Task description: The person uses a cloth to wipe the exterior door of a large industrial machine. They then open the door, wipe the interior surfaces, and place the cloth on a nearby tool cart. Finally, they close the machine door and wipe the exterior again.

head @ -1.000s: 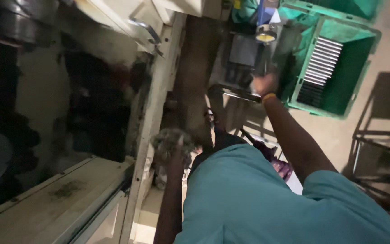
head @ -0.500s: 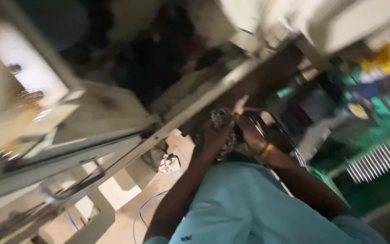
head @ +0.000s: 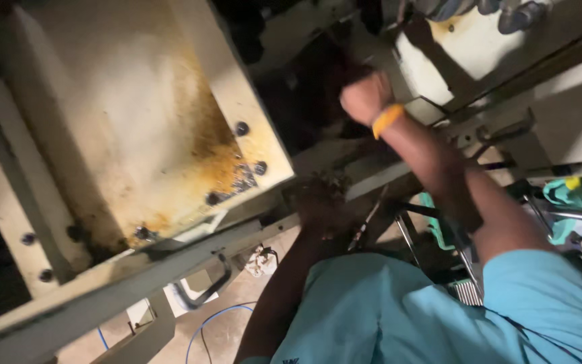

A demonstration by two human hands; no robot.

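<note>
Two hands work at a stained cream machine panel [head: 143, 121]: left hand [head: 318, 202] grasping a dark rag [head: 321, 192] below it, right hand [head: 365, 98] clenched, raised beside it.

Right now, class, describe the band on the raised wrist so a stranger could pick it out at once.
Find the big cream machine panel, stained rusty orange. To its right, the person's right hand reaches up into the dark opening. Just below that hand sits the wristband: a narrow yellow-orange loop, the only bright thing on that arm.
</note>
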